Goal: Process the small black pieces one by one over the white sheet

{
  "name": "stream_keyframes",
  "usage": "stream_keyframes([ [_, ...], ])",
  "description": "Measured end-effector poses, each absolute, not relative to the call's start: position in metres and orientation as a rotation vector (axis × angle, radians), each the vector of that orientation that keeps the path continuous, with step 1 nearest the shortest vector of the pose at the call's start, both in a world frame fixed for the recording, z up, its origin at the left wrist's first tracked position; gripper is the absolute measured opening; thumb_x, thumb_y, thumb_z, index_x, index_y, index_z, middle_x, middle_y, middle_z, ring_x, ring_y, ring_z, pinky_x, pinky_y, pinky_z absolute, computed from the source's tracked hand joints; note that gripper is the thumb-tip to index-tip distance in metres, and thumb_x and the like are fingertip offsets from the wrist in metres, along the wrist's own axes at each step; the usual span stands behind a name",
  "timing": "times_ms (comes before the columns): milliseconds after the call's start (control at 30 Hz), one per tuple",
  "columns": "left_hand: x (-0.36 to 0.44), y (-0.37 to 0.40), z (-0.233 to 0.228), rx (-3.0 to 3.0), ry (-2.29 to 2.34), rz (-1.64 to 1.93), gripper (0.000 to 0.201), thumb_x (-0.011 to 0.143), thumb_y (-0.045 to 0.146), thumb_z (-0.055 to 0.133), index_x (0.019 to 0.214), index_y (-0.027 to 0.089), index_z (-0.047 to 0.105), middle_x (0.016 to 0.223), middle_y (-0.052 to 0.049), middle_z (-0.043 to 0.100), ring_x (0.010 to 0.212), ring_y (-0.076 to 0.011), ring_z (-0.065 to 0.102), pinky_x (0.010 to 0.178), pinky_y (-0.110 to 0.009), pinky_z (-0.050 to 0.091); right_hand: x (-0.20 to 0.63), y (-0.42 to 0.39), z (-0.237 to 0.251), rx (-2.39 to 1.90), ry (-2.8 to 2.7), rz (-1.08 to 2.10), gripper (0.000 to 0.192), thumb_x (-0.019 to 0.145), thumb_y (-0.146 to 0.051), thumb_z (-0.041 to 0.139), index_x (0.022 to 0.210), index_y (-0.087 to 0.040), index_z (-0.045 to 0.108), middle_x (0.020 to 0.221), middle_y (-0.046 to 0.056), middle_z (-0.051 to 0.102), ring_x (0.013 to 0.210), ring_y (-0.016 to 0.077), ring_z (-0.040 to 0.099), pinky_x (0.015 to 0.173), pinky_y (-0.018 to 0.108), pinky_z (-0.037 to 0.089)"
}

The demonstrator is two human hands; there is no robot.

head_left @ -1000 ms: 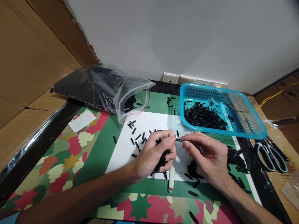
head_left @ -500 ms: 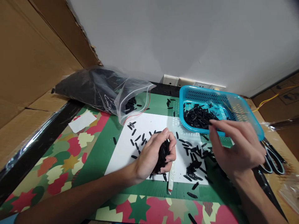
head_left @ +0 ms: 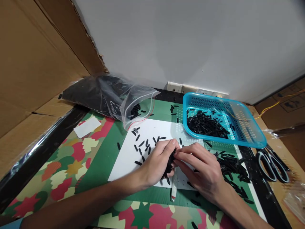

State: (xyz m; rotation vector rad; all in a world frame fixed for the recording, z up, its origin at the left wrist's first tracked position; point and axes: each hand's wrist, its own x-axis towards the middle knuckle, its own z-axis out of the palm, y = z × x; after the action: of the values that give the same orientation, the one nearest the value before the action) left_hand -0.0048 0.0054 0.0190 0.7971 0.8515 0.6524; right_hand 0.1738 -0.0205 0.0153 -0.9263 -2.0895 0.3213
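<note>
Black little sticks [head_left: 169, 163] fill the left hand [head_left: 156, 162], fingers curled shut around the bunch on the white sheet [head_left: 133, 156]. Right hand [head_left: 200, 168] pinches into it, fingertips together. Blue basket [head_left: 247, 135] sits at 2 o'clock.

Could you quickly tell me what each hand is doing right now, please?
Left hand: closed around a bunch of small black pieces.
Right hand: fingertips at that bunch; grip cannot be told.

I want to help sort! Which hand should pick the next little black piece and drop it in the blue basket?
Probably the right hand. Its fingertips already touch the bundle of black pieces cupped in the left hand, and the blue basket sits on its side. The left hand is full.
</note>
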Motion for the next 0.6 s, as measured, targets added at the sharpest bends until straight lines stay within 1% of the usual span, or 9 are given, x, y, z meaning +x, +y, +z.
stream_keyframes([
  [100, -0.005, 0.006, 0.021, 0.796, 0.813, 0.660, 0.050, 0.099, 0.069, 0.059, 0.090, 0.020, 0.052, 0.061, 0.008, 0.043, 0.049, -0.0065, 0.038, 0.042, -0.015, 0.038, 0.178, -0.019, 0.015, -0.920, -2.065, 0.392, 0.020, 0.102, -0.006, 0.066, 0.114, -0.020, 0.072, 0.101, 0.008, 0.077, 0.088, 0.0201, 0.070, 0.075, 0.034, 0.057],
  [200, -0.004, 0.007, 0.022, 0.792, 0.810, 0.653, 0.049, 0.099, 0.069, 0.060, 0.091, 0.021, 0.051, 0.061, 0.008, 0.044, 0.046, -0.0062, 0.038, 0.041, -0.015, 0.036, 0.180, -0.018, 0.015, -0.910, -2.058, 0.383, 0.020, 0.103, -0.006, 0.063, 0.114, -0.020, 0.071, 0.101, 0.009, 0.076, 0.088, 0.0195, 0.070, 0.075, 0.033, 0.057],
  [333, -0.004, 0.008, 0.022, 0.786, 0.819, 0.616, 0.046, 0.102, 0.066, 0.055, 0.092, 0.022, 0.051, 0.059, 0.008, 0.046, 0.043, -0.0053, 0.036, 0.039, -0.013, 0.033, 0.181, -0.016, 0.011, -0.907, -2.122, 0.195, 0.020, 0.102, -0.002, 0.062, 0.114, -0.016, 0.068, 0.099, 0.010, 0.076, 0.084, 0.0188, 0.069, 0.071, 0.031, 0.055],
  [467, -0.004, 0.007, 0.021, 0.772, 0.831, 0.610, 0.044, 0.102, 0.064, 0.055, 0.092, 0.022, 0.051, 0.058, 0.008, 0.043, 0.046, -0.0059, 0.034, 0.039, -0.012, 0.033, 0.184, -0.014, 0.006, -0.861, -2.233, -0.032, 0.019, 0.104, -0.003, 0.057, 0.117, -0.012, 0.067, 0.096, 0.012, 0.076, 0.076, 0.0187, 0.065, 0.066, 0.031, 0.051],
  [600, -0.004, 0.008, 0.021, 0.741, 0.818, 0.626, 0.044, 0.100, 0.064, 0.060, 0.093, 0.021, 0.053, 0.061, 0.007, 0.046, 0.050, -0.0068, 0.034, 0.038, -0.011, 0.033, 0.191, -0.014, 0.007, -0.796, -2.202, -0.135, 0.024, 0.105, -0.004, 0.052, 0.123, -0.010, 0.067, 0.097, 0.014, 0.077, 0.078, 0.0186, 0.069, 0.067, 0.031, 0.054],
])
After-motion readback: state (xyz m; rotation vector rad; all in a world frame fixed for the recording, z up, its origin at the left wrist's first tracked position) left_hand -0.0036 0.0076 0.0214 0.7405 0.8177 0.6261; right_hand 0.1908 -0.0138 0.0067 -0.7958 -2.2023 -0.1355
